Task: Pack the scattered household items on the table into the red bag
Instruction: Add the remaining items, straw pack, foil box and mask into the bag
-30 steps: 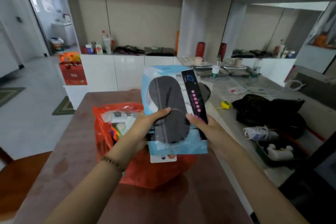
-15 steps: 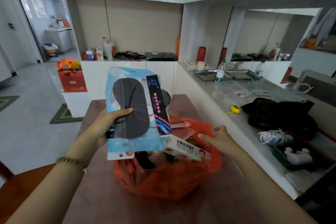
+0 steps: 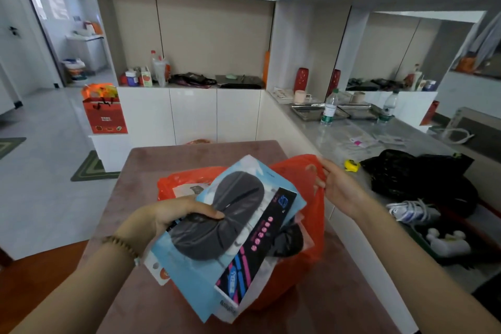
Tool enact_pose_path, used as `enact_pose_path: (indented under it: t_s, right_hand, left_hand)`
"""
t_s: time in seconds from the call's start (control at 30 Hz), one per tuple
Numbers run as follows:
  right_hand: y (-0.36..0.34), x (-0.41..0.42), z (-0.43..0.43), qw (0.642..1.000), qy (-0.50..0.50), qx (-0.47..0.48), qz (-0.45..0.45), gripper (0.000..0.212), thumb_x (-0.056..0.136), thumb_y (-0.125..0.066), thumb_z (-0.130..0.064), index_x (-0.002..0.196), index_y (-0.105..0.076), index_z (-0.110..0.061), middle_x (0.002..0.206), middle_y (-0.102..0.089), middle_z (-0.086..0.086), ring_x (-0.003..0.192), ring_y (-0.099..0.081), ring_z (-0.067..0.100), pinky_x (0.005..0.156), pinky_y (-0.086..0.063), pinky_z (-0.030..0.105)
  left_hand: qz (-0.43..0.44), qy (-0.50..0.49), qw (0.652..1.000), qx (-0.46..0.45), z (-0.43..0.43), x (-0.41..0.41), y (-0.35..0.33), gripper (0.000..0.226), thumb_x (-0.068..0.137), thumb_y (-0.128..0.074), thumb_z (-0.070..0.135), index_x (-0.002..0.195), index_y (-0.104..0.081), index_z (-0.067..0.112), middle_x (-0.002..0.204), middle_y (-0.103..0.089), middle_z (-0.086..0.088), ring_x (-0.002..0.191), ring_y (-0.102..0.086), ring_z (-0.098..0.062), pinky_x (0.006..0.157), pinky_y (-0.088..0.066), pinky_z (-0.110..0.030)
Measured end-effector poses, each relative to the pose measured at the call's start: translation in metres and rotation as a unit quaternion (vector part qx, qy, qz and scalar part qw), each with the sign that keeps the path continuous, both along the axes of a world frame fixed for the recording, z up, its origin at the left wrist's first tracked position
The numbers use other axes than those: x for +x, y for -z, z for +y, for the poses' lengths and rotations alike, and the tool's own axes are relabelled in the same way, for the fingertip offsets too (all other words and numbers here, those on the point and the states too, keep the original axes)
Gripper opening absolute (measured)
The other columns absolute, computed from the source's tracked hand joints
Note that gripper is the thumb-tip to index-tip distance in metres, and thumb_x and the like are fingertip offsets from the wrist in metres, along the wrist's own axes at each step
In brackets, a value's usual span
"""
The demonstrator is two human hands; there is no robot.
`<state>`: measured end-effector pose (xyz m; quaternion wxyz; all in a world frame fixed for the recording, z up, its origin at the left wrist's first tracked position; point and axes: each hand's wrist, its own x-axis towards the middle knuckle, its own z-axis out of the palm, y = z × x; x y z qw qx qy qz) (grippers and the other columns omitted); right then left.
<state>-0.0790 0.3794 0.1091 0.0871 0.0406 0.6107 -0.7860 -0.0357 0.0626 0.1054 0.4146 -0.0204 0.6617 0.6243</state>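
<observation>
The left hand (image 3: pixel 173 218) grips a flat, glossy blue packet (image 3: pixel 230 236) showing a dark oval eye mask, tilted over the thin crinkled red bag (image 3: pixel 311 228). The right hand (image 3: pixel 339 187) pinches the bag's rim on the brown table (image 3: pixel 168 160).

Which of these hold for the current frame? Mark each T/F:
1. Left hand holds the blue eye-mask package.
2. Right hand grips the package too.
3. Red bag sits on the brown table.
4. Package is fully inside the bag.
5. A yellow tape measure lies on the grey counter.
1. True. The left hand holds the blue eye-mask package.
2. False. The right hand is off the package; its fingers hold the red bag by its rim.
3. True. It rests on the brown table.
4. False. The package is tilted over the bag's opening, mostly outside.
5. True. The yellow tape measure lies on the grey counter.
</observation>
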Motion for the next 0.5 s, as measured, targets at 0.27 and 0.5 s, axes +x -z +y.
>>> enact_pose_path:
  t_s: [0.27, 0.5]
  right_hand:
    - [-0.008, 0.009, 0.003, 0.993, -0.086, 0.054, 0.062, 0.018, 0.083, -0.057, -0.032, 0.077, -0.049, -0.017, 0.064, -0.043, -0.005, 0.047, -0.023, 0.008, 0.053, -0.022, 0.026]
    - [-0.004, 0.013, -0.015, 0.983, -0.142, 0.079, 0.087, 0.014, 0.093, -0.051, -0.02, 0.102, -0.054, -0.01, 0.072, -0.047, -0.004, 0.05, -0.03, 0.006, 0.05, -0.025, 0.02]
  left_hand:
    - [0.016, -0.023, 0.998, -0.062, 0.038, -0.06, 0.01, 0.047, 0.065, -0.081, 0.028, 0.102, -0.071, 0.0, 0.099, -0.073, -0.016, 0.083, -0.071, -0.025, 0.087, -0.057, -0.035]
    - [0.084, -0.202, 0.966, -0.135, 0.095, -0.101, 0.019, 0.019, 0.084, -0.066, 0.006, 0.097, -0.056, -0.003, 0.082, -0.063, -0.014, 0.068, -0.062, -0.024, 0.062, -0.057, -0.032]
